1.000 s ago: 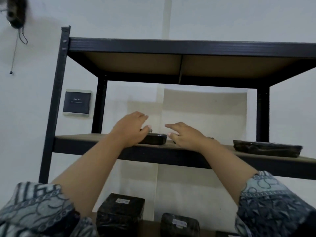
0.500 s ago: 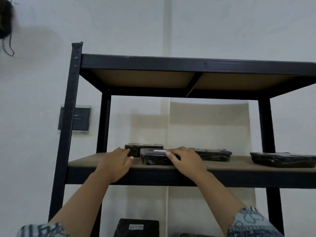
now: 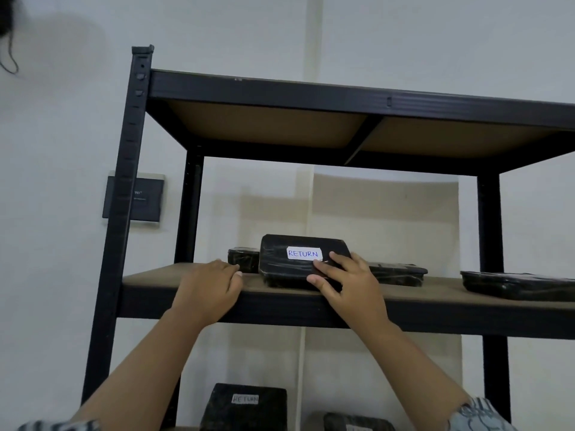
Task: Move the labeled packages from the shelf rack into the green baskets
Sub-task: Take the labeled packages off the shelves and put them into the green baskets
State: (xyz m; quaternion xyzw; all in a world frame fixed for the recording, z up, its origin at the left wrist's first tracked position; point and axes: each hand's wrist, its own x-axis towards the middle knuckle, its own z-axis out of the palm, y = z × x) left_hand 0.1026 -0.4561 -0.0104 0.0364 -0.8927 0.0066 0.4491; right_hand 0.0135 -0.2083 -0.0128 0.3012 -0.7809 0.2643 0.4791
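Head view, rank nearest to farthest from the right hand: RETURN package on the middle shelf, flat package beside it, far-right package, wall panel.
1. RETURN package: gripped by the right hand, middle of the shelf.
2. Flat package: just right of that hand.
3. Far-right package: the shelf's right end.
4. Wall panel: far left, behind the rack post.

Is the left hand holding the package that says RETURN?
No, the right hand grips the RETURN package; the left hand rests on the shelf.

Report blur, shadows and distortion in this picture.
Head view: wide-angle distortion tilts the rack's post and beams; the RETURN label on the package is sharp; the lower label is dim and soft; the sleeves blur; soft shadows fall on the wall.
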